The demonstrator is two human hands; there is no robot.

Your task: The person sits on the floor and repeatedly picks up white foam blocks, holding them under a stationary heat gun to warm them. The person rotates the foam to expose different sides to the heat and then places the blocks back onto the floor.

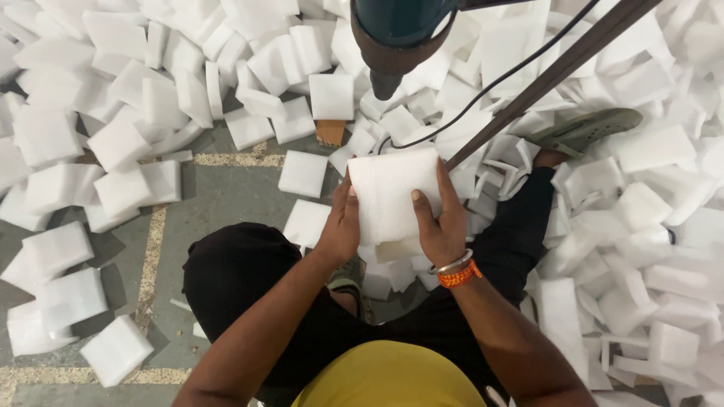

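I hold a white foam sheet (388, 192) up in front of me with both hands. My left hand (341, 226) grips its left edge, thumb on the front face. Along the right edge sits my right hand (443, 222), thumb pressed on the foam; its wrist carries a silver bangle and an orange thread. More foam pieces hang below the sheet between my hands. Just above the sheet hangs a dark teal power tool (396, 38) with a blunt tip pointing down, apart from the foam.
Loose white foam squares (121, 143) lie heaped over the grey floor (226, 200) to the left, ahead and right. A brown slanted bar (558, 68) and a black cable (483, 90) run to the upper right. A green sandal (584, 128) rests among the foam.
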